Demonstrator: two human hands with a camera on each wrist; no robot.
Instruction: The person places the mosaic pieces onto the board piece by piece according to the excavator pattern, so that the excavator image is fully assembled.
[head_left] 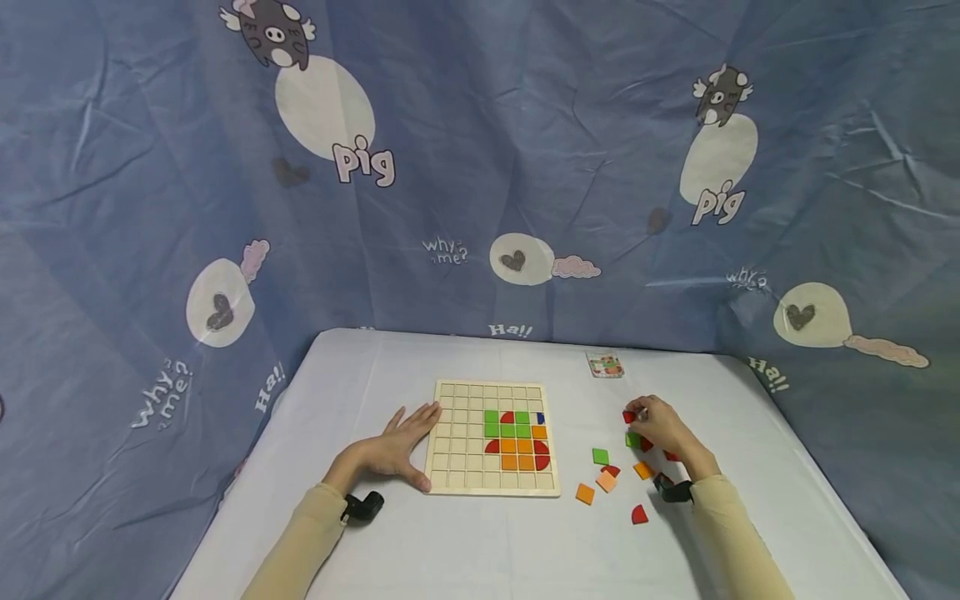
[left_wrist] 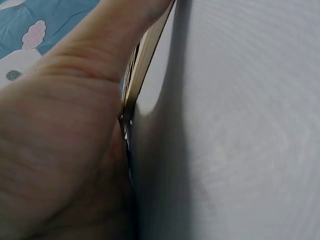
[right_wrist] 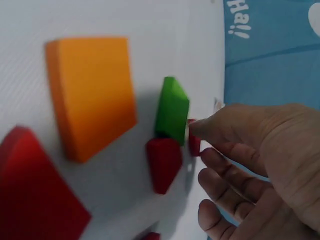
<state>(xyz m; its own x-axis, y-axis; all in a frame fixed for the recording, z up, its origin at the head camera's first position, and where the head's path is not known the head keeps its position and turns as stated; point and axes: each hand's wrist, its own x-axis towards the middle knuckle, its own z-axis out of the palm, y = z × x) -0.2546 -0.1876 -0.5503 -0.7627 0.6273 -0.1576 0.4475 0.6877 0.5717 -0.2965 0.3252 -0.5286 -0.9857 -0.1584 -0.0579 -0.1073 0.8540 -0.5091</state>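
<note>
A pale wooden grid board lies flat, its right part filled with green, orange, red and blue pieces. My left hand rests at the board's left edge, fingers spread and thumb by the lower left corner. In the left wrist view the palm hides most of the board's side. To the right of the board, my right hand pinches a red quarter-circle piece between thumb and index finger. Close by lie a green square and another red piece.
Loose pieces lie between board and right hand: a green square, an orange square, a light orange square and a red quarter-circle. A small pattern card is at the table's back edge, before a blue printed cloth.
</note>
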